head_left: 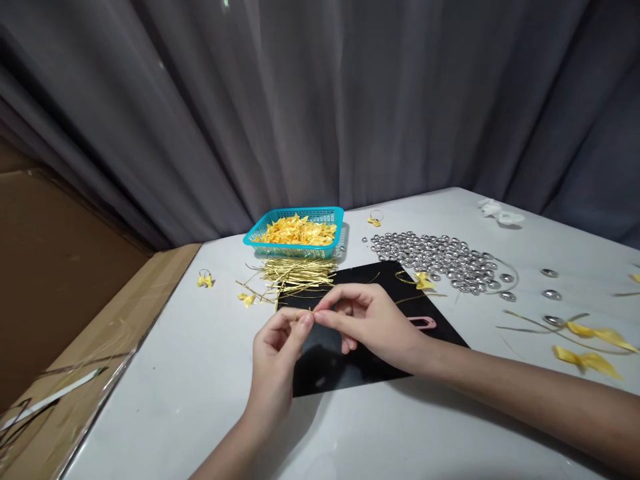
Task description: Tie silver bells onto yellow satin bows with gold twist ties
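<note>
Fingers of both hands meet over the black mat (350,365). My left hand (275,350) pinches one end of a short gold wire (306,312) between thumb and forefinger, and my right hand (373,323) has its fingertips closed on the other end. That keeps the wire held just above the mat, near the middle of the worktop (200,373). I judge the dark mat lies there so the fine gold shows against it. Supplies sit within reach behind: a bundle of gold wires (297,272), a teal basket (290,249) of yellow bows (297,231), and a heap of silver beads (440,257) to the right. A pink clip (423,323) lies on the mat beside my right hand. I can read no label or writing anywhere
</note>
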